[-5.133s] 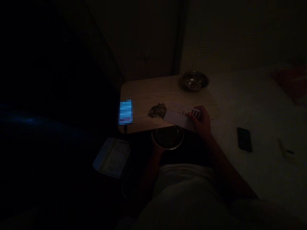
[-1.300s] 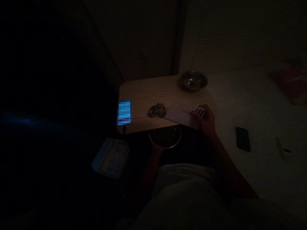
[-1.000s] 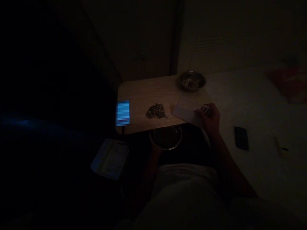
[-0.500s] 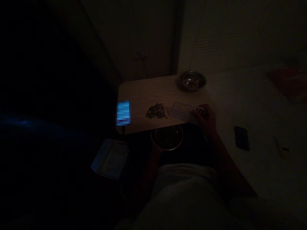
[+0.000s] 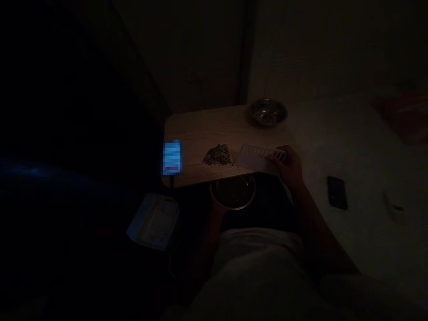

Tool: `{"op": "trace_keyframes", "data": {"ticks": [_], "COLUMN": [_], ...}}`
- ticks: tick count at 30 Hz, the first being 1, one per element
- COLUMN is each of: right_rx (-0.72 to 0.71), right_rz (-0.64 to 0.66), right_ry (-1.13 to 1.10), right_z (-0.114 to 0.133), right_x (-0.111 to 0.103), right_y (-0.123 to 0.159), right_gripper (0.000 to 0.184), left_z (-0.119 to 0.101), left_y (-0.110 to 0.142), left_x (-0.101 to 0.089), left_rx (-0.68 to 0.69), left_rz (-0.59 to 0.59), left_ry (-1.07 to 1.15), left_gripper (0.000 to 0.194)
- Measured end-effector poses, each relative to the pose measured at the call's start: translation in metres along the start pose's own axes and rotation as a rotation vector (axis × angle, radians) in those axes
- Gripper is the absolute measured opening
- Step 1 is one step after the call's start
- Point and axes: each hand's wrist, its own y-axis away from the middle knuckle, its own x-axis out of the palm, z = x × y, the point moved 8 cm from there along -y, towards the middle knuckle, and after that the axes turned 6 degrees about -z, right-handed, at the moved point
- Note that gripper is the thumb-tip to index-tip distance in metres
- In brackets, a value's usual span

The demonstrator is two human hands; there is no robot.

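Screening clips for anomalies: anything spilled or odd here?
A pile of bits lies loose on the table, a few strays near the slotted tool; spilled or placed, I can't tell. The lit screen shows only blocky pixels.

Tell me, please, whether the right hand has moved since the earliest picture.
Yes: judged against the far metal bowl on the table, the right hand has shifted a little to the right in the picture.

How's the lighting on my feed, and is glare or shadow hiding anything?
Head view: very dim, picture's left mostly black; the bluish screen is brightest, but blocky and unreadable. Head view: small glints on the far metal bowl, no strong glare. Head view: the left hand is mostly lost in shadow.
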Motion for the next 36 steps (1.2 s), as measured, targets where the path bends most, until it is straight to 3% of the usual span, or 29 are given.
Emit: {"op": "trace_keyframes", "data": {"ticks": [3,8,13,15,19,22,27,31,36], "right_rx": [0.017,0.029,0.037,0.025,-0.039,-0.094,-0.119,-0.117,-0.092], "right_rz": [-0.020,-0.023,0.062,0.007,-0.260,-0.372,-0.360,-0.335,-0.307], "right_ry": [0.006,-0.005,-0.005,-0.002,0.057,0.163,0.257,0.274,0.280], "right_z": [-0.003,-0.007,-0.010,-0.010,-0.004,0.005,0.010,0.008,0.008], "right_x": [-0.003,-0.007,-0.001,-0.006,-0.028,-0.037,-0.035,-0.030,-0.025], "right_y": [0.000,0.001,0.000,-0.001,-0.002,0.000,0.002,0.002,0.003], "right_gripper": [0.027,0.028,0.031,0.032,0.031,0.031,0.030,0.028,0.027], "left_z": [-0.001,0.002,0.001,0.002,0.001,0.001,0.001,-0.001,0.001], "left_y": [0.002,0.010,0.012,0.012,0.012,0.011,0.005,0.005,0.012], "left_x": [-0.003,0.007,0.004,0.004,0.005,0.008,0.004,0.000,0.010], "left_rx": [0.021,-0.039,-0.030,-0.032,-0.011,-0.006,-0.015,0.013,0.018], "left_rz": [-0.110,-0.085,-0.121,-0.128,-0.121,-0.074,-0.056,-0.122,-0.103], "left_ry": [0.018,0.025,0.020,0.012,-0.004,-0.022,-0.008,0.012,-0.011], "left_gripper": [0.052,0.056,0.058,0.058,0.057,0.059,0.058,0.054,0.054]}}
